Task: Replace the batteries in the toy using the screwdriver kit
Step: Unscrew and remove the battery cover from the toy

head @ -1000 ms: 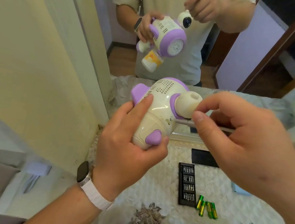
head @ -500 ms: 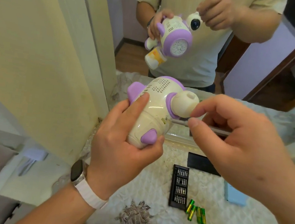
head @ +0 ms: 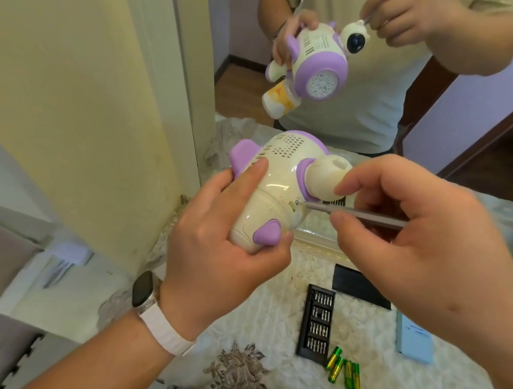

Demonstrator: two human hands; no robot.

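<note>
My left hand (head: 225, 252) grips a cream and purple toy (head: 279, 181) from below, held in the air in front of a mirror. My right hand (head: 420, 246) pinches a thin grey screwdriver (head: 353, 211) between thumb and fingers. Its tip sits on a screw on the toy's side. On the cloth below lie the black bit case (head: 316, 323) of the screwdriver kit, its black lid (head: 360, 286) and several green batteries (head: 344, 371).
A mirror (head: 451, 121) stands right behind the toy and reflects the toy and both hands. A cream wall panel (head: 83, 92) rises at the left. The cloth-covered table (head: 259, 372) also bears a light blue card (head: 415, 341) at the right.
The view has shifted, so the hands and toy sit a little lower and further right. The screwdriver tip stays on the toy's side and both grips are unchanged.
</note>
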